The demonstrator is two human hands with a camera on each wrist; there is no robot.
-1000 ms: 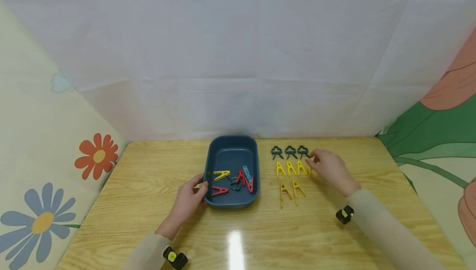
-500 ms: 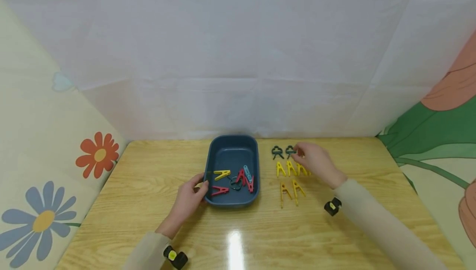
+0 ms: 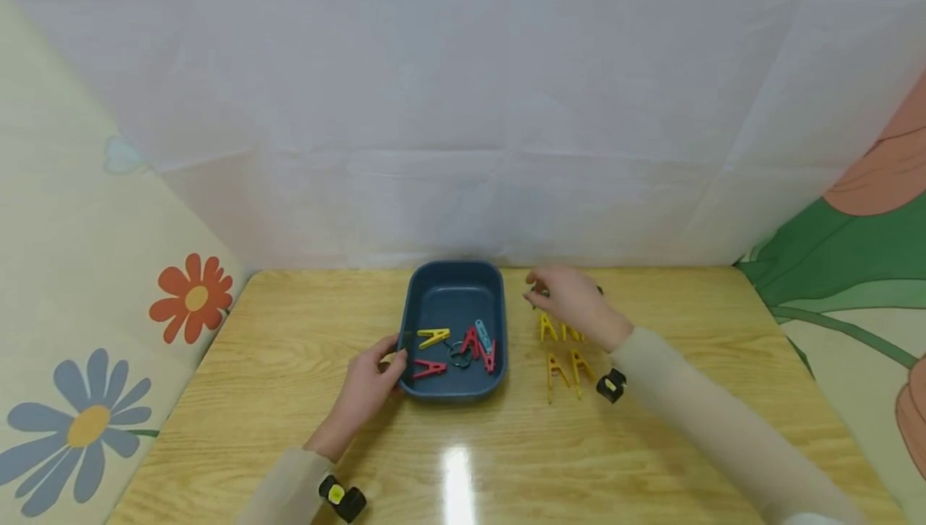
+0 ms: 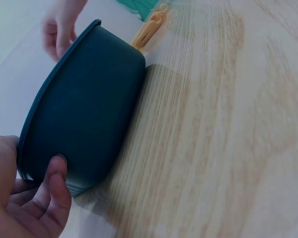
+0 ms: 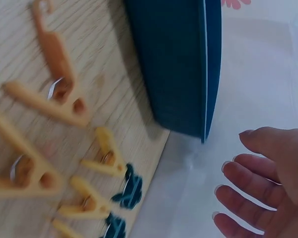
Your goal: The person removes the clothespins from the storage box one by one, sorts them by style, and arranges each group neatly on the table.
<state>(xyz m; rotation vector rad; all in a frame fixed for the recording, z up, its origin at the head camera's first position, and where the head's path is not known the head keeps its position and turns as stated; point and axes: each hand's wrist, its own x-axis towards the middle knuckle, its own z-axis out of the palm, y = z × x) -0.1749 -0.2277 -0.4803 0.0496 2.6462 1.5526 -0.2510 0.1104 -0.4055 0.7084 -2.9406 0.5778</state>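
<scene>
My left hand (image 3: 369, 380) grips the near-left rim of a dark blue plastic bin (image 3: 450, 390). In the left wrist view, its fingertips (image 4: 57, 166) press the bin's outer wall. To the bin's right hovers my right hand (image 3: 575, 304), holding nothing; the right wrist view shows loosely bent fingers (image 5: 246, 171) with the thumb apart. Beneath and beside it lie dark green clips (image 5: 130, 188), a row of small yellow clothespins (image 3: 547, 328) and two larger orange-yellow hooked clothespins (image 3: 555, 368). The hand partly covers the green and small yellow rows in the head view.
Inside the bin are a yellow clothespin (image 3: 432, 337), several red ones including one at the left (image 3: 430, 368), a light blue one (image 3: 483, 335) and a dark green clip (image 3: 459, 354). A white sheet (image 3: 376, 211) hangs behind the wooden table (image 3: 304, 332).
My right hand has moved left along the green clip row, from its right end toward the bin. My left hand stays on the bin's rim.
</scene>
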